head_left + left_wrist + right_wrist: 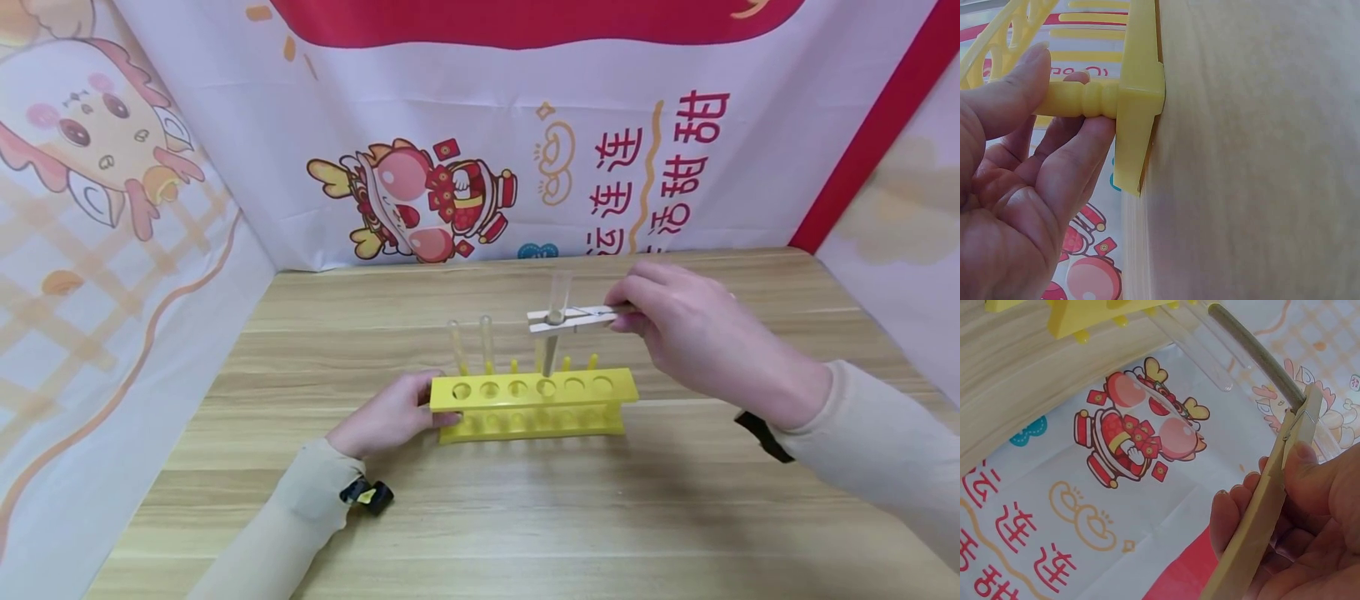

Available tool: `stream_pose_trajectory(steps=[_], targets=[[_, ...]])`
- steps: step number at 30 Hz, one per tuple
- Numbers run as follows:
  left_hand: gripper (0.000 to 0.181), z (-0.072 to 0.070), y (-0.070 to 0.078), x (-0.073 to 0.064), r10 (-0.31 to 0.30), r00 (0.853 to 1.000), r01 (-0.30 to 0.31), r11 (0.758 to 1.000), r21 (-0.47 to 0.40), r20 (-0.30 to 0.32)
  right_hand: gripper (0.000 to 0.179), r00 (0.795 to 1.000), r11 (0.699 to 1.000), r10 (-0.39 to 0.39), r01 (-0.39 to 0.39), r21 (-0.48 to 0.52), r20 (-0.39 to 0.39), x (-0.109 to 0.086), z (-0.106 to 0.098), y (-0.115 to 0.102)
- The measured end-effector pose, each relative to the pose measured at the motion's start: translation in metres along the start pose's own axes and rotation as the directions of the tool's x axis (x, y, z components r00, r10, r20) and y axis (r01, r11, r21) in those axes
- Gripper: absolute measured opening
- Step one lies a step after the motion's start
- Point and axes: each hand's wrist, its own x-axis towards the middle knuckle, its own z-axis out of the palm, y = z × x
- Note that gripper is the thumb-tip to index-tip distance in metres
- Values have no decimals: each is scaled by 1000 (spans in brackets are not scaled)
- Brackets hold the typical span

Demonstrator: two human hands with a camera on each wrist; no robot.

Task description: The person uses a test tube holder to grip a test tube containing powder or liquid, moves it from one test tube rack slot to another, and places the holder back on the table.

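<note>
A yellow plastic test tube rack (534, 402) stands on the wooden table. My left hand (390, 421) grips its left end, with thumb and fingers around the ridged end post (1079, 98). Above the rack, my right hand (693, 337) holds a wooden test tube clamp (588, 316). In the clamp's jaws is a glass test tube (551, 354), slightly tilted, its lower part filled with something grey-green (1260, 353). The tube's bottom end is right over a hole in the middle of the rack's top. Two clear test tubes (487, 342) stand upside down on pegs behind the rack's left half.
Bare yellow pegs (593, 362) stick up behind the rack's right half. The wooden tabletop (495, 517) extends around it. A printed cloth (480, 92) hangs at the table's back edge, and more cloth hangs at both sides.
</note>
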Motion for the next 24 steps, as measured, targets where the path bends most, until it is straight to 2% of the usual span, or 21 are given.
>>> stream_pose_trajectory(steps=[11,24], targets=[[27,0,0,1,-1,1000,1,1000,10,-2,21,997,999,52,-51,-6,50,0,2,0],[27,-1,-1,1,7,1000,-7,1000,10,6,20,1000,999,-9,9,30,1,-3,15,5]])
